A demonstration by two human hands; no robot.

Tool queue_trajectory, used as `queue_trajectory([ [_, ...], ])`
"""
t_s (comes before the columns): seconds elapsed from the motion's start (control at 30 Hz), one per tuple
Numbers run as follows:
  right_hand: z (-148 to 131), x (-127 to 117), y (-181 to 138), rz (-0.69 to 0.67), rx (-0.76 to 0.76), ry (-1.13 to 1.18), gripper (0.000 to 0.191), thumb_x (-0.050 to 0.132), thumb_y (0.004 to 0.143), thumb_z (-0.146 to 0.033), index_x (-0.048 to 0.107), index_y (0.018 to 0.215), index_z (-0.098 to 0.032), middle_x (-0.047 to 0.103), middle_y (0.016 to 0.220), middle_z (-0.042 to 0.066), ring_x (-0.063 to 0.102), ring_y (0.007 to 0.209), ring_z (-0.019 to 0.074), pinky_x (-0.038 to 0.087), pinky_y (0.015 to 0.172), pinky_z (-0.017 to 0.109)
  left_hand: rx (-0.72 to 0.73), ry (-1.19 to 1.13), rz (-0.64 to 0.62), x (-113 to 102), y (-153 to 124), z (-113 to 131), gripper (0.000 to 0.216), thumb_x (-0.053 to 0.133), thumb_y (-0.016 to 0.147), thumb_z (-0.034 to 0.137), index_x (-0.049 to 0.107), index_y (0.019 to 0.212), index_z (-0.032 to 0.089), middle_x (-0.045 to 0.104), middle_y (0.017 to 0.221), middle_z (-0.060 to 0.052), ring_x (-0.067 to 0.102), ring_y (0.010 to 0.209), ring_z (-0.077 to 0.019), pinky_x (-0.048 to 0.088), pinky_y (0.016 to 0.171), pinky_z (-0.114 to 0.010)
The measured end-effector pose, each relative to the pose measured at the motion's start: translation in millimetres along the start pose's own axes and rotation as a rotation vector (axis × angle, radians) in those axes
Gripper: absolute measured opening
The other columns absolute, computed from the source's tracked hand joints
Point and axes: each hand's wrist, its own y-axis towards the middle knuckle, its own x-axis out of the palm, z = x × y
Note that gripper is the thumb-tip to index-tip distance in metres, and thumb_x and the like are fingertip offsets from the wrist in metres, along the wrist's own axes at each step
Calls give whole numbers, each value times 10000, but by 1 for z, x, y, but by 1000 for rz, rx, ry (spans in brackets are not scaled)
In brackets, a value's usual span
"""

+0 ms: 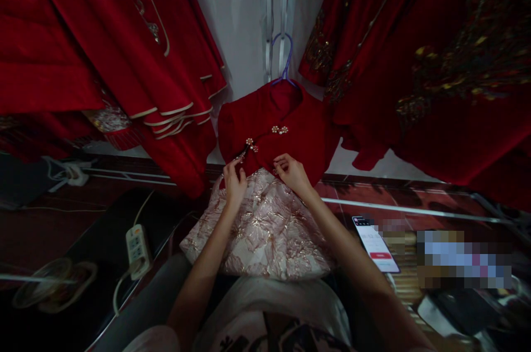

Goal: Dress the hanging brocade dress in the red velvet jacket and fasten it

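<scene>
A dark red jacket point(298, 136) with pearl clasps hangs on a purple hanger point(283, 58) in front of me, over a pale pink and gold brocade skirt point(265, 230). My left hand point(234, 180) is closed, pinching the jacket's lower front edge near a pearl clasp point(250, 145). To its right, my right hand point(292, 173) has its fingers curled on the jacket's hem. A second pearl clasp point(279, 130) sits higher on the chest.
Red embroidered garments hang at the left point(103, 53) and the right point(435, 75). A white power strip point(137, 249) lies at lower left. A lit phone point(375, 244) rests at right beside a metal rail point(415, 211). Coiled tape point(50, 285) sits far left.
</scene>
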Motion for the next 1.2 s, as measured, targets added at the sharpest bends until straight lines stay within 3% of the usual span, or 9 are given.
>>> queue_trajectory([
  [0.1, 16, 6, -11, -53, 47, -70, 154, 580, 827, -211, 586, 973, -164, 672, 852, 57, 632, 734, 137, 497, 690, 254, -81, -1, -60, 0, 0, -15, 355, 482, 834, 134, 567, 1174, 191, 542, 1158, -121, 541, 1137, -234, 390, 1062, -444],
  [0.2, 25, 15, -13, -70, 56, -71, 203, 624, 788, -212, 583, 977, -151, 653, 854, 58, 617, 743, 138, 487, 669, 244, -67, -6, -112, -3, 5, -15, 368, 496, 836, 155, 568, 1193, 210, 520, 1156, -108, 576, 1054, -212, 432, 1020, -410],
  [0.33, 26, 20, -13, -71, 95, -61, 275, 673, 734, -218, 594, 991, -162, 631, 770, 16, 591, 654, 120, 460, 595, 220, -23, 8, -6, -4, 4, 0, 275, 529, 837, 202, 588, 1105, 193, 527, 1097, -95, 582, 813, -153, 509, 850, -342],
  [0.43, 23, 18, -13, -78, 143, -58, 194, 680, 720, -202, 622, 902, -166, 644, 729, 18, 590, 617, 115, 449, 570, 215, 49, -11, -4, 2, 4, 2, 235, 474, 861, 181, 603, 1057, 194, 559, 1067, -89, 587, 926, -175, 479, 925, -355],
  [0.53, 21, 12, -13, -98, 167, -56, 126, 694, 709, -195, 639, 820, -172, 655, 696, 20, 595, 615, 117, 446, 573, 214, 43, -21, -41, 9, 12, -9, 329, 460, 863, 173, 569, 1172, 193, 556, 1152, -115, 561, 1091, -209, 417, 1024, -395],
  [0.7, 13, 3, -12, -112, 97, -57, 115, 721, 687, -199, 648, 770, -168, 647, 693, 13, 574, 614, 112, 442, 582, 215, 14, 35, -157, 17, 32, -26, 348, 611, 792, 290, 584, 1123, 184, 607, 1049, -113, 602, 939, -226, 454, 943, -427],
  [0.87, 7, -5, -11, -129, 68, 34, 107, 723, 697, -216, 650, 764, -175, 674, 729, 14, 613, 645, 119, 471, 623, 232, 23, 127, -241, 17, 46, -28, 249, 633, 740, 262, 592, 966, 166, 609, 895, -82, 590, 799, -206, 479, 850, -398],
  [1.07, 3, -32, -8, -152, 141, 206, 171, 737, 695, -285, 646, 786, -172, 696, 737, 38, 639, 607, 137, 511, 600, 271, -66, 69, -166, -4, 40, -12, 173, 609, 745, 241, 549, 902, 200, 610, 783, -28, 586, 682, -176, 485, 738, -330],
  [1.2, -16, -44, -12, -329, 225, 502, 245, 746, 673, -323, 626, 818, -165, 710, 781, 53, 652, 626, 133, 545, 609, 280, -60, -35, -66, -13, 20, 6, 229, 595, 789, 264, 527, 1001, 211, 636, 896, -39, 595, 723, -153, 484, 699, -286],
])
